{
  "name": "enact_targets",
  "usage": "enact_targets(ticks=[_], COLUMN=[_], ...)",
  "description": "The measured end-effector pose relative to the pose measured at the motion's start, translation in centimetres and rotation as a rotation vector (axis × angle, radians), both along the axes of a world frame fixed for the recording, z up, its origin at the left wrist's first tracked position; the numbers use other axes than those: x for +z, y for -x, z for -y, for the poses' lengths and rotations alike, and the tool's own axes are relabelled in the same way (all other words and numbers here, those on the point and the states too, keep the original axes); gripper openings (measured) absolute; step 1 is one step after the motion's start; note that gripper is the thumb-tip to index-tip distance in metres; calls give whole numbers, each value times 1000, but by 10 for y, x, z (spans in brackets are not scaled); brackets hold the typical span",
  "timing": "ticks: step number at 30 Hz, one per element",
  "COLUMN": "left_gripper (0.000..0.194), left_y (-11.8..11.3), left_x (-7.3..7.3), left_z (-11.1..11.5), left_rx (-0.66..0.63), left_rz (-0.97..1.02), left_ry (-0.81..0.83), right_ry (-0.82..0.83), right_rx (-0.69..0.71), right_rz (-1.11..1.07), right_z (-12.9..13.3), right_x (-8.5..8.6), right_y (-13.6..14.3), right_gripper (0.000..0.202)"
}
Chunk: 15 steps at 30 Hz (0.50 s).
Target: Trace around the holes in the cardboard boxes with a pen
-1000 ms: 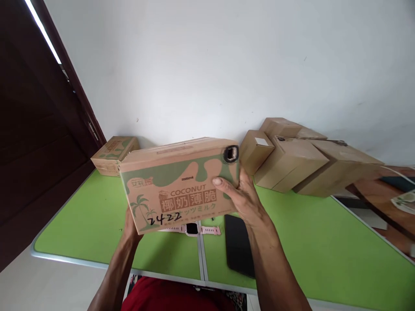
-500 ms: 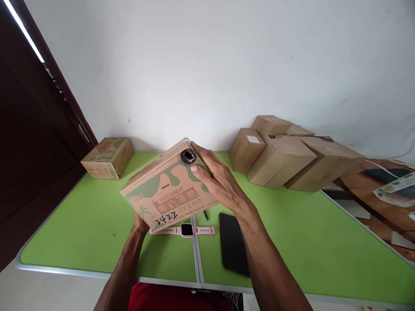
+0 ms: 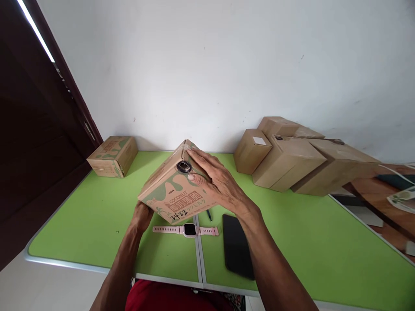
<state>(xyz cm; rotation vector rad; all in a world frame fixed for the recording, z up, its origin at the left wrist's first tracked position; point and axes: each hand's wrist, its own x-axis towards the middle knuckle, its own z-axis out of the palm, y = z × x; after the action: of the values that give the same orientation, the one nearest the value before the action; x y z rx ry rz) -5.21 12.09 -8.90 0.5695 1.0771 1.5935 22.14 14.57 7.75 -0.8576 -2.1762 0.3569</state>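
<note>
The green tabletop (image 3: 301, 242) spans the lower frame. At right of centre, plain brown cartons (image 3: 288, 162) stand against the wall, one with a blank white label. Mid-frame, tilted above the tabletop, is the coconut box (image 3: 177, 190), reading "COCONUT" over Chinese characters, with "2422" handwritten in black. The right hand (image 3: 220, 181), partly spread, grips its right end; the left hand (image 3: 142, 216) supports its lower left, fingers mostly hidden. Left of centre sits a similar printed box (image 3: 113, 156). Lower centre lie a dark tablet (image 3: 237, 246), pink watch (image 3: 189, 230) and pen (image 3: 209, 215).
</note>
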Motion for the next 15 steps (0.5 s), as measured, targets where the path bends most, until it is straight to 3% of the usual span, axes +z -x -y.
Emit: enact_targets(ticks=[4,8,10,12,15], left_gripper=[51,72,75,94,108], left_y=[22,29,20,4,-21], left_x=[22,74,108,140,173], left_z=[-8,-13,-13,-15,-20], left_rx=[132,181,66,-126,-341], left_rz=[-229,-465,-586,-818,-1049], left_ry=[28,-97,-174,-217,-245], right_ry=[10,47,64,72,73], right_rx=[56,98,100,108,133], right_rz=[-7,-36,-36,-29,-16], right_z=[-5,-12,-16,-18,-21], right_x=[4,8,10,12,13], right_y=[-5,-9,-8,-6,0], right_gripper=[66,64,62,62,62])
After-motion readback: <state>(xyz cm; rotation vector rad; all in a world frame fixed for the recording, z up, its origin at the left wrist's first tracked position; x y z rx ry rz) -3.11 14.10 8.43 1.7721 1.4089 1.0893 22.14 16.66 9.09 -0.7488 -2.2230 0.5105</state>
